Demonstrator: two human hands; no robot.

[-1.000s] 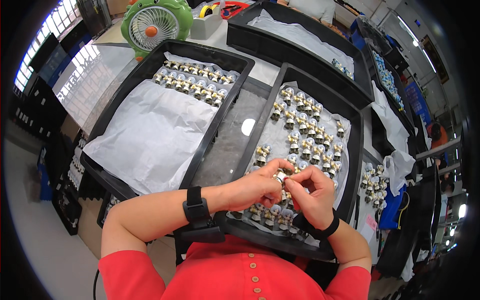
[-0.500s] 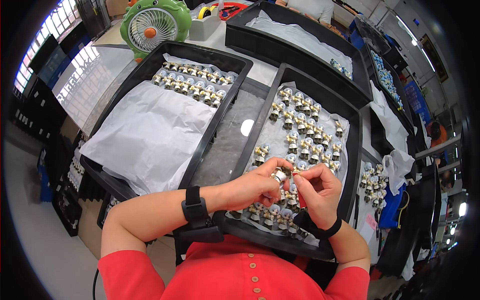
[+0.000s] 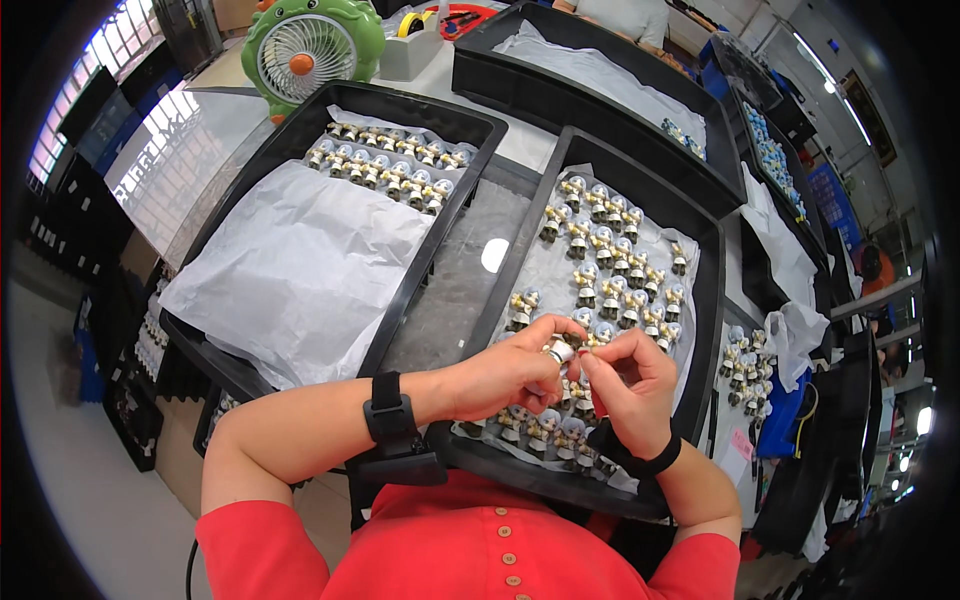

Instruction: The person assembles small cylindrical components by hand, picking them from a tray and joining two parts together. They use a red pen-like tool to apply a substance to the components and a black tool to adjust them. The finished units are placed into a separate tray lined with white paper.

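Observation:
Over the near part of the right black tray [image 3: 497,300], my left hand [image 3: 515,375] is closed around a small figurine [image 3: 561,350] with white and dark parts. My right hand [image 3: 636,392] meets it there, thumb and forefinger pinched on a thin red piece [image 3: 599,403] that shows only in bits; its kind is unclear. The fingertips of both hands nearly touch, and they cover most of the held figurine. Beneath and around them, many figurines [image 3: 586,275] with pale blue-grey hair lie in rows on white paper inside the tray.
On the left, another black tray [image 3: 405,300] holds rows of figurines partly under white paper [image 3: 300,265]. A green fan [image 3: 310,55] and a tape dispenser [image 3: 408,60] stand behind it. A large paper-lined black tray [image 3: 600,95] sits at the back; more figurines [image 3: 745,370] lie to the right.
My right hand has shifted slightly left, its fingertips closer to the figurine, and less of the red piece shows. The left hand stays almost still.

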